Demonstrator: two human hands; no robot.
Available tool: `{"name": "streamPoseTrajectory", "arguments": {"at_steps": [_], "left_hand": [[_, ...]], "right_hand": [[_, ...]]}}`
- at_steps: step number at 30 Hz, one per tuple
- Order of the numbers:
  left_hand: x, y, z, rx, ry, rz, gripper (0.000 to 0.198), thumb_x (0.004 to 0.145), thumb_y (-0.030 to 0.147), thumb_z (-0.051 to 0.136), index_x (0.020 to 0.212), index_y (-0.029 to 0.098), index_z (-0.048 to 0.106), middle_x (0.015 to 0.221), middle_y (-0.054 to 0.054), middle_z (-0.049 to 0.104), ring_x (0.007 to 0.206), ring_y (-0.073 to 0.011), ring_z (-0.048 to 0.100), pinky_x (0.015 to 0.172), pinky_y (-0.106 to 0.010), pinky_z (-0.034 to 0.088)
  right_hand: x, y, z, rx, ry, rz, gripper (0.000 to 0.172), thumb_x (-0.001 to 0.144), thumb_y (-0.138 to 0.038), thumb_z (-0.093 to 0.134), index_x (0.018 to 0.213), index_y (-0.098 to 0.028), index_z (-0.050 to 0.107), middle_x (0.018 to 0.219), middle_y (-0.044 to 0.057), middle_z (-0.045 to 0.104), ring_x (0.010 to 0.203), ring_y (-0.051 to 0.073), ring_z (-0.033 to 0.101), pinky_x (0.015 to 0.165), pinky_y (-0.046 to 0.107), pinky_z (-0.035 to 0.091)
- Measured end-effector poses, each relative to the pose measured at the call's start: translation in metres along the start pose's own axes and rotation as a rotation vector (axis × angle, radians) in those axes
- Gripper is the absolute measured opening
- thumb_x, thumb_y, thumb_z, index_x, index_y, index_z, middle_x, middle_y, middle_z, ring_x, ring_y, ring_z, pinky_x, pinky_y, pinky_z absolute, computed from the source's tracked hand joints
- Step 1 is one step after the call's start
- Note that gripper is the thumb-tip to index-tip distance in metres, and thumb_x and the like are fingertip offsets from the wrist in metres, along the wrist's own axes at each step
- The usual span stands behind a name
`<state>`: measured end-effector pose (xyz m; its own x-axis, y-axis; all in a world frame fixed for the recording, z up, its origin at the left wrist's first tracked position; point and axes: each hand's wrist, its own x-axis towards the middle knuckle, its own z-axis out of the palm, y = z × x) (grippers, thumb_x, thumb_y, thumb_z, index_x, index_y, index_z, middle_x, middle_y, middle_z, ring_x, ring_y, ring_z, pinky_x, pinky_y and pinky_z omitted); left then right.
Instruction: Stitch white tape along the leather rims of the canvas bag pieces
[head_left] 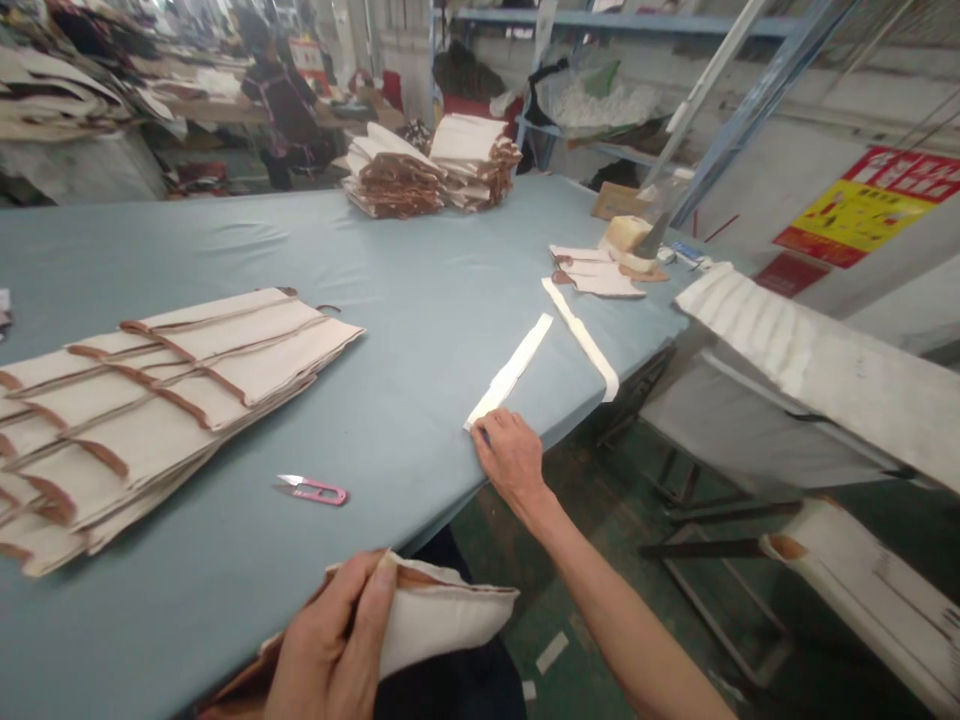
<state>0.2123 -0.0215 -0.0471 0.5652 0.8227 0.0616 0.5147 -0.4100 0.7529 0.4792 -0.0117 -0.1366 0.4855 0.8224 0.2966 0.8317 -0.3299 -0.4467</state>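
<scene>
1 person working at the corner of a blue-covered table [420, 290]. l. hand [316, 640] has its thumb & fingers pinched on the edge of 1 cream cloth piece w/ brown lining [446, 628], held at the near edge of the table, partly over the floor. r. hand [514, 455] is reached out, fingers bunched narrow at the near end of 1 straight white strip [511, 370]; can't tell if they grip it or just touch. 2 strips total: the 2nd, bent white strip [581, 335], lies just beyond, its bent end by the table edge.

1 pr. of pink thread snips [298, 485] lies flat nr. the l. hand. farther l., 1 layered pile of cream panels w/ brown straps [247, 350]. at the far edge, 2 stacks of folded cream pieces [394, 175], side by side. 1 co-worker [281, 110] in the bkgd; 1 red & yellow poster [862, 215] on the r. wall.
</scene>
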Motion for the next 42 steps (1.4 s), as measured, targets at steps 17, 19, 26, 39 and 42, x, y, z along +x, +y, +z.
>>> {"name": "streamPoseTrajectory", "arguments": {"at_steps": [17, 19, 26, 39, 42], "left_hand": [[0.087, 0.005, 0.048, 0.453, -0.279, 0.016, 0.043, 0.104, 0.024, 0.045, 0.146, 0.017, 0.048, 0.085, -0.004, 0.08, 0.08, -0.0243, 0.079, 0.067, -0.029, 0.051], [0.096, 0.009, 0.055, 0.549, -0.374, 0.029, 0.047, 0.106, 0.022, 0.044, 0.152, 0.019, 0.046, 0.094, -0.006, 0.082, 0.089, -0.0268, 0.08, 0.072, -0.032, 0.053], [0.111, 0.017, 0.072, 0.648, -0.485, 0.025, 0.037, 0.106, 0.021, 0.044, 0.138, 0.018, 0.063, 0.101, -0.014, 0.082, 0.092, -0.0314, 0.08, 0.075, -0.036, 0.057], [0.116, 0.007, 0.075, 0.667, -0.472, 0.097, 0.054, 0.105, 0.022, 0.04, 0.159, 0.015, 0.039, 0.1, -0.015, 0.081, 0.091, -0.0299, 0.079, 0.077, -0.035, 0.056], [0.12, 0.009, 0.076, 0.665, -0.485, 0.112, 0.055, 0.103, 0.021, 0.042, 0.158, 0.016, 0.042, 0.099, -0.017, 0.08, 0.091, -0.0326, 0.079, 0.078, -0.039, 0.058]], "right_hand": [[-0.02, -0.002, -0.014, 0.189, -0.1, -0.116, 0.024, 0.103, -0.026, 0.056, 0.084, -0.023, 0.07, 0.093, 0.002, 0.076, 0.091, 0.021, 0.062, 0.082, 0.035, 0.037], [-0.019, -0.002, -0.015, 0.191, -0.108, -0.111, 0.025, 0.103, -0.025, 0.055, 0.082, -0.023, 0.07, 0.093, 0.002, 0.075, 0.091, 0.021, 0.062, 0.082, 0.034, 0.037], [-0.012, -0.003, -0.009, 0.195, -0.086, -0.009, 0.029, 0.101, -0.024, 0.051, 0.076, -0.022, 0.065, 0.084, 0.004, 0.072, 0.085, 0.022, 0.061, 0.079, 0.033, 0.036], [0.0, 0.001, -0.009, 0.312, -0.053, 0.205, 0.022, 0.095, -0.033, 0.052, 0.083, -0.024, 0.068, 0.073, 0.0, 0.07, 0.072, 0.02, 0.063, 0.069, 0.029, 0.039], [0.002, 0.003, -0.006, 0.335, -0.058, 0.24, 0.022, 0.095, -0.034, 0.054, 0.08, -0.024, 0.067, 0.07, -0.002, 0.067, 0.069, 0.018, 0.061, 0.067, 0.028, 0.041]]}}
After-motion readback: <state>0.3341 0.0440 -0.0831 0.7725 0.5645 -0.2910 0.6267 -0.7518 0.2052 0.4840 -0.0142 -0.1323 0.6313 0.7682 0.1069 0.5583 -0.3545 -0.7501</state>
